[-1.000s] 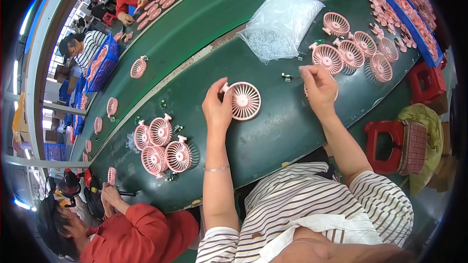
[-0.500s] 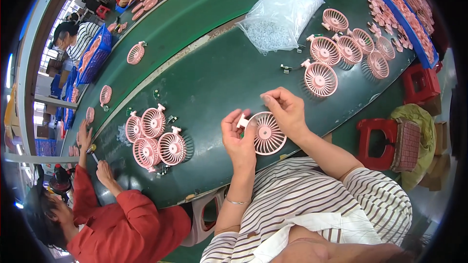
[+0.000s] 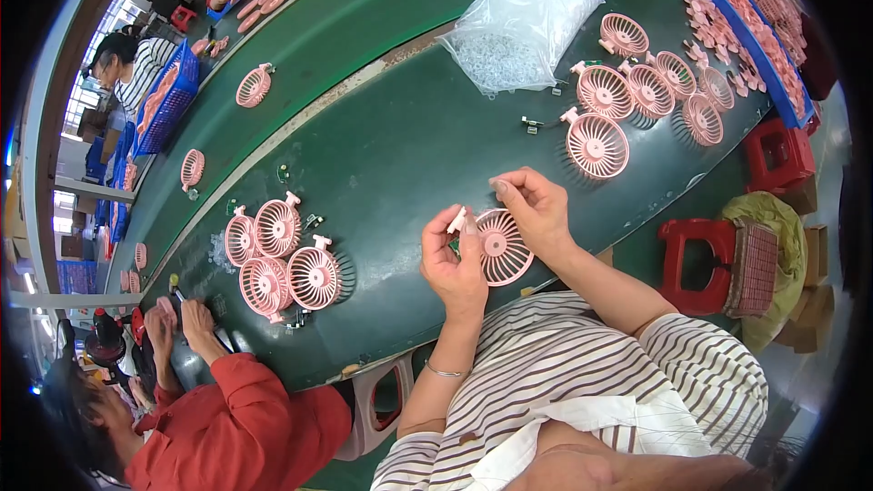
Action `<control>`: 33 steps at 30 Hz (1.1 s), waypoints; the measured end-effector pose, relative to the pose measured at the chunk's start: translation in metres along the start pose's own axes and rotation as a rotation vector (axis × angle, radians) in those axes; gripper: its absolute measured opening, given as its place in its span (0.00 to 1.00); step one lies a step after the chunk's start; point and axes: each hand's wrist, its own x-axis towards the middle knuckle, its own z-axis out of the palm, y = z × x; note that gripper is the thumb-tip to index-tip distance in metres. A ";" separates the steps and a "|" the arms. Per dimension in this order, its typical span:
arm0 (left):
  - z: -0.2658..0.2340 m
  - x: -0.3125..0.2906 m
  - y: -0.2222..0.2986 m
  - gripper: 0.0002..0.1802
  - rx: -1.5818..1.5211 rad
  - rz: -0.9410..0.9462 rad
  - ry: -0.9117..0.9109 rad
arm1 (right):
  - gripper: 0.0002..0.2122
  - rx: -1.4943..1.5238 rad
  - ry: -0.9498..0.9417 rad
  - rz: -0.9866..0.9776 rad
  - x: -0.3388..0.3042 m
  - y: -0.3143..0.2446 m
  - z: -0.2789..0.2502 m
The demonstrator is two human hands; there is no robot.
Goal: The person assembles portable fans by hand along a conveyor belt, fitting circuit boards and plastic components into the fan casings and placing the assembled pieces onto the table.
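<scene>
A round pink fan cage (image 3: 503,253) with slatted openings is in front of me, near the table's front edge. My left hand (image 3: 452,264) grips its short stem, thumb and fingers closed round it. A bit of green circuit board shows between those fingers. Over the cage's right rim is my right hand (image 3: 538,209), its thumb and forefinger pressed together; what they pinch, if anything, is too small to make out. Left of my hands, several pink fan cages (image 3: 314,277) stand grouped, some with small circuit boards beside them. More cages (image 3: 597,145) lie at the right.
A clear plastic bag (image 3: 518,36) of small transparent parts lies at the back. A blue tray (image 3: 759,45) of pink pieces lines the far right. Beyond the table a green conveyor belt (image 3: 309,64) carries cages. A co-worker in red (image 3: 245,427) sits at left; red stools (image 3: 696,264) stand at right.
My left hand has tilted the stem and shifted slightly right and up. My right hand has hardly moved. Belt cages have slid toward the lower left; the co-worker's hand has drawn back from the belt.
</scene>
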 end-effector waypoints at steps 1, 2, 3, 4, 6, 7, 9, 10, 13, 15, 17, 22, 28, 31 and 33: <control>0.001 0.000 0.000 0.15 -0.012 0.015 0.015 | 0.05 -0.012 0.001 -0.007 0.000 0.000 0.000; 0.002 0.000 0.000 0.14 -0.025 0.031 0.030 | 0.05 -0.013 0.000 -0.005 0.001 0.001 0.000; 0.002 0.000 0.000 0.14 -0.025 0.030 0.031 | 0.05 -0.011 0.000 -0.018 0.001 0.002 0.001; 0.002 0.001 -0.001 0.14 -0.014 0.053 0.030 | 0.05 -0.009 0.001 -0.032 0.001 0.002 0.001; 0.002 0.000 -0.001 0.14 -0.005 0.076 0.031 | 0.05 -0.023 -0.025 0.007 0.001 0.000 -0.001; 0.001 0.000 -0.001 0.14 0.002 0.080 0.018 | 0.05 -0.035 -0.049 0.046 0.000 -0.001 -0.002; 0.000 0.001 0.001 0.14 0.004 0.086 0.004 | 0.06 -0.028 -0.042 0.068 0.001 0.000 -0.004; 0.000 0.001 0.002 0.15 0.033 0.093 -0.040 | 0.06 -0.019 -0.034 0.089 0.002 -0.001 -0.005; -0.002 -0.005 0.008 0.17 0.083 0.085 -0.102 | 0.06 -0.010 0.000 0.122 0.003 -0.004 -0.007; -0.003 -0.007 0.008 0.19 0.131 0.052 -0.092 | 0.05 -0.149 -0.016 -0.022 0.006 -0.011 -0.007; 0.000 -0.008 0.010 0.18 0.152 0.082 -0.090 | 0.04 -0.263 -0.058 -0.175 0.008 -0.027 -0.008; 0.000 -0.010 0.009 0.15 0.172 0.204 -0.074 | 0.05 -0.042 -0.249 0.169 0.011 -0.044 -0.008; -0.003 -0.007 0.008 0.16 0.255 0.343 -0.060 | 0.06 0.007 -0.273 0.267 0.007 -0.037 -0.003; -0.004 -0.003 0.005 0.16 0.263 0.344 -0.027 | 0.06 -0.007 -0.264 0.251 0.006 -0.038 0.000; -0.004 -0.003 0.006 0.15 0.265 0.335 -0.030 | 0.05 -0.019 -0.270 0.238 0.005 -0.038 0.000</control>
